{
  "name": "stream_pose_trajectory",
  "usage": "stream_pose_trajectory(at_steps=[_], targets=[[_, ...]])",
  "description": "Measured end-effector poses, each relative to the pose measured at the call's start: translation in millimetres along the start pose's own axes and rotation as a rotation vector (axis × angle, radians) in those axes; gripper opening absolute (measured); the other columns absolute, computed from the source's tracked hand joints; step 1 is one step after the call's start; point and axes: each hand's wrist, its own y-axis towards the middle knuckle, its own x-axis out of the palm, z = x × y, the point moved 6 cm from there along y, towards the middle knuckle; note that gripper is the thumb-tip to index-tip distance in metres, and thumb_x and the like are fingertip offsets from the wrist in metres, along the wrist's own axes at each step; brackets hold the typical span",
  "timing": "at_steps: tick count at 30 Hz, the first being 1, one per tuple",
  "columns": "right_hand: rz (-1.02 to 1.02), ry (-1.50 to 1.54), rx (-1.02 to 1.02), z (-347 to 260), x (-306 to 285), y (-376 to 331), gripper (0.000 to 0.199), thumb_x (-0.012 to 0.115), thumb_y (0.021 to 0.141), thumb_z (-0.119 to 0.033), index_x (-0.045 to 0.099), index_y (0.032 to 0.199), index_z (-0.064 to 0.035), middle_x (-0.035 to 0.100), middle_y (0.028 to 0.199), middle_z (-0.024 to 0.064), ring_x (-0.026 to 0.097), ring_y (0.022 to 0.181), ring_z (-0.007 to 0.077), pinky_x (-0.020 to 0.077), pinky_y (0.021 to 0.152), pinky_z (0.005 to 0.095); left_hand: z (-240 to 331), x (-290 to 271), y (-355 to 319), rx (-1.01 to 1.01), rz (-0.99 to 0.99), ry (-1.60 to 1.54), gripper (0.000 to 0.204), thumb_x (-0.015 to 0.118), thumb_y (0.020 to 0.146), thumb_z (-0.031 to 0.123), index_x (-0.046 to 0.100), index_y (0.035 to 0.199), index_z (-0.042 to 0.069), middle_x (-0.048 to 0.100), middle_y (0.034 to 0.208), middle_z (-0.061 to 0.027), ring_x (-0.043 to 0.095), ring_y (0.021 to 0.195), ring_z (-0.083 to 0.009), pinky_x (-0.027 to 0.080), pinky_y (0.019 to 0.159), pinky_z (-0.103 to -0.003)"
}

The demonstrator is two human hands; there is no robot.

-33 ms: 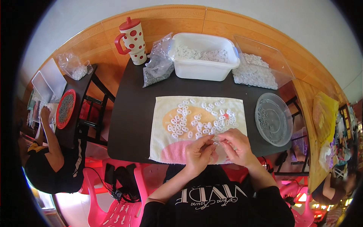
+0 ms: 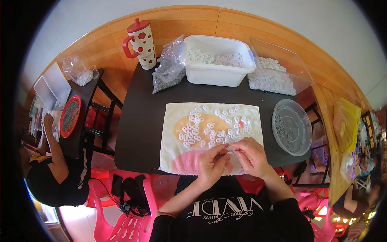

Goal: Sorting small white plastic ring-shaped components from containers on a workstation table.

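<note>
Both my hands meet over the near edge of a patterned towel (image 2: pixel 250 115). My left hand (image 2: pixel 212 164) is closed in a pinch, its fingertips at a small white plastic piece (image 2: pixel 229 153). Close against it, my right hand (image 2: pixel 254 157) is closed too, thumb and finger drawn together at the same spot. The fingers partly hide the piece, and anything smaller in them is too tiny to make out. Just beyond the fingertips, several white oval plastic pieces with two dark spots or holes (image 2: pixel 195 132) lie scattered over the towel.
Along the back stand a spotted tumbler (image 2: pixel 144 44), a bag of small grey parts (image 2: pixel 167 72), a white tub (image 2: pixel 217 76) and a clear box of white pieces (image 2: pixel 272 78). A round clear container (image 2: pixel 293 141) holds thin metal-looking parts at right. Another person (image 2: pixel 56 161) works at the left table.
</note>
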Motion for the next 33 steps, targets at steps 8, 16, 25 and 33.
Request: stream_pose_trajectory(at_steps=[8,16,25,33], targets=[[0.033,0.245,0.164,15.1,12.9,-8.5,0.023,0.060,0.084,0.010,0.062,0.103,-0.0024,0.063,0.085,0.0108,0.060,0.071,0.0246,0.0449,0.064,0.0327,-6.7,-2.3,0.0,0.020,-0.041,-0.078,0.037,0.057,0.091,-0.013,0.062,0.126,-0.001,0.067,0.097,-0.0063,0.065,0.077,-0.0078,0.050,0.057,-0.019],[-0.031,0.325,0.218,19.5,14.3,-10.3,0.017,0.059,0.088,0.011,0.061,0.102,0.0020,0.063,0.093,0.0121,0.062,0.078,0.0186,0.0487,0.070,0.0268,-4.0,-2.9,0.1,0.086,-0.024,-0.062,0.035,0.058,0.091,-0.013,0.063,0.124,-0.001,0.067,0.096,-0.0058,0.064,0.077,-0.0072,0.050,0.057,-0.019],[-0.007,0.115,0.063,4.9,7.5,-4.0,0.019,0.060,0.087,0.009,0.061,0.104,0.0019,0.065,0.092,0.0121,0.063,0.080,0.0191,0.0493,0.070,0.0297,-0.8,-1.7,0.5,0.072,-0.027,-0.010,0.036,0.059,0.091,-0.013,0.062,0.125,-0.003,0.068,0.097,-0.0072,0.066,0.080,-0.0098,0.053,0.064,-0.021],[0.036,0.364,0.348,16.8,11.4,-10.9,0.020,0.065,0.084,0.009,0.063,0.102,-0.0012,0.065,0.089,0.0121,0.065,0.075,0.0219,0.0489,0.066,0.0297,0.1,-0.6,-0.2,0.053,-0.072,-0.054,0.038,0.057,0.091,-0.014,0.061,0.127,-0.002,0.067,0.096,-0.0068,0.066,0.079,-0.0096,0.053,0.065,-0.021]])
